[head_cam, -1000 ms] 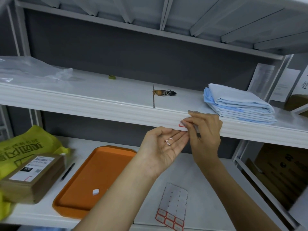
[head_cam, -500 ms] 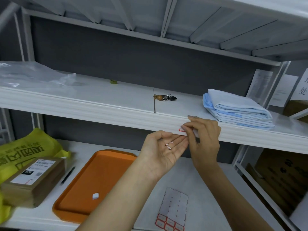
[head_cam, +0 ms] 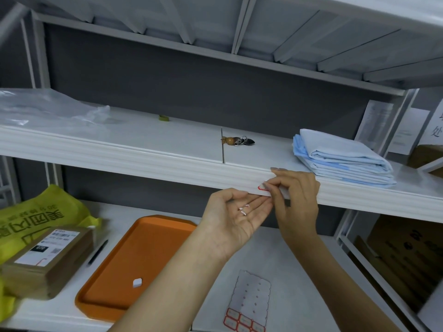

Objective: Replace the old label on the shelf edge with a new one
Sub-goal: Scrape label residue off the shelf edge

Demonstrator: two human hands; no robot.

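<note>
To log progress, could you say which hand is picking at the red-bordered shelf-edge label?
The right hand pinches the red-bordered label; the left hand lies palm-up, holding scraps.

hands (head_cam: 236, 218) (head_cam: 296, 200) 2 | shelf-edge label (head_cam: 262, 188) 1 | tray (head_cam: 143, 255) 1 | pen (head_cam: 97, 252) 1 | parcel (head_cam: 48, 259) 1

Both of my hands are bare: L hand (head_cam: 236, 216) and R hand (head_cam: 296, 200), skin only. Same for L forearm (head_cam: 172, 281) and R forearm (head_cam: 340, 279), as far down as I can see. Fingers slim. R hand nails longish, rounded at tips. L palm has clear creases across it, w/ faint tendon lines at the wrist.
</note>
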